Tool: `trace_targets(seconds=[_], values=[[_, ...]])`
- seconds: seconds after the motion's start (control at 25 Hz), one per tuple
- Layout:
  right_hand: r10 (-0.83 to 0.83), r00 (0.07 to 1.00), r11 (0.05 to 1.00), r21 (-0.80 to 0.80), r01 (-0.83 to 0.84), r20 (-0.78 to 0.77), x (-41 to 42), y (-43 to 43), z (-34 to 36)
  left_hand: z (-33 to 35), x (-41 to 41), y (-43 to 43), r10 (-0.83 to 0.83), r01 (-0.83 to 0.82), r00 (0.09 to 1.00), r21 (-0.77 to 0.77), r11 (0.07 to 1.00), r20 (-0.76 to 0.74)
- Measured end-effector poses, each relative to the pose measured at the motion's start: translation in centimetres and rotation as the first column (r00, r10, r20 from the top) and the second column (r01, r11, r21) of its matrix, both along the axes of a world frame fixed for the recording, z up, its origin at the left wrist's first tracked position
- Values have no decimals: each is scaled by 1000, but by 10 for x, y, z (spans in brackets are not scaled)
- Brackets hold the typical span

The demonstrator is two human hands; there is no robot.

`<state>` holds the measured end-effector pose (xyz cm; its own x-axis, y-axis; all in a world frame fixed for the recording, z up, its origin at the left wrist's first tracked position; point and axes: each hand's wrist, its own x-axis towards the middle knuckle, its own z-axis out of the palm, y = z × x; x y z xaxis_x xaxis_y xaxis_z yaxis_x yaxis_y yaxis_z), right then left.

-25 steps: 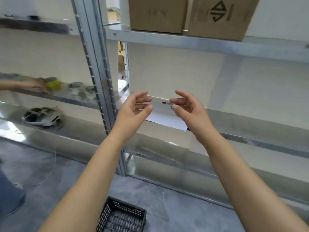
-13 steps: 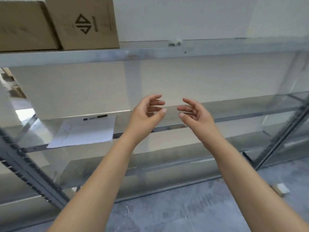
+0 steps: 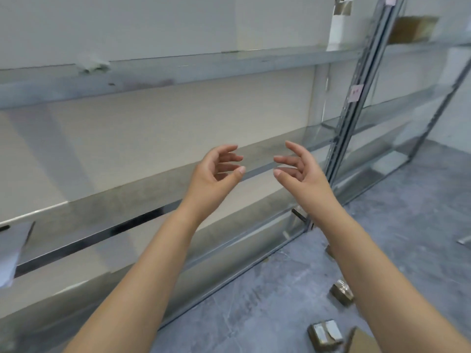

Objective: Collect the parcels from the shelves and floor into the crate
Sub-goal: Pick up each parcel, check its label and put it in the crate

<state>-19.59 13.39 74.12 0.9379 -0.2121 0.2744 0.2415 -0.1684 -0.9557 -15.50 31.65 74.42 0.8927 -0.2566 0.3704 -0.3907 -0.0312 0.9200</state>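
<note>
Grey metal shelves (image 3: 178,72) run along a pale wall, with a grey floor (image 3: 407,200) to the right. Both hands are raised in front of the middle shelf and hold nothing: the left hand (image 3: 214,171) and right hand (image 3: 303,171) face each other, apart, fingers loosely curled and spread.

The parcels lie on the floor at the near right. A small brown parcel (image 3: 341,293) sits just beside the right forearm, and a taped parcel (image 3: 325,333) lies nearer, at the bottom edge. A brown box (image 3: 413,29) stands on the upper shelf at the far right. The crate is out of view.

The floor parcels look like small cardboard boxes, so probably light and stiff. Their glossy tape may be a little slippery. Pinching one across two opposite sides with thumb and fingers should hold it.
</note>
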Motion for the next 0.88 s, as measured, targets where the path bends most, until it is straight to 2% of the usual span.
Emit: trace_targets(seconds=[0.2,0.36,0.56,0.88], values=[[-107,994,994,-15,106,-37,14,-55,-10,-10,39,-63,-131,132,990,18,991,-46],[-274,961,962,-35,272,-42,29,-102,-18,-20,83,-120,-289,293,954,41,955,-77],[-511,857,860,-36,509,-63,45,-160,-22,-22,136,-197,-540,546,837,74,834,-91],[-782,602,616,-44,787,-162,17,-242,-61,-55,158,-339,-755,773,633,107,625,-170]])
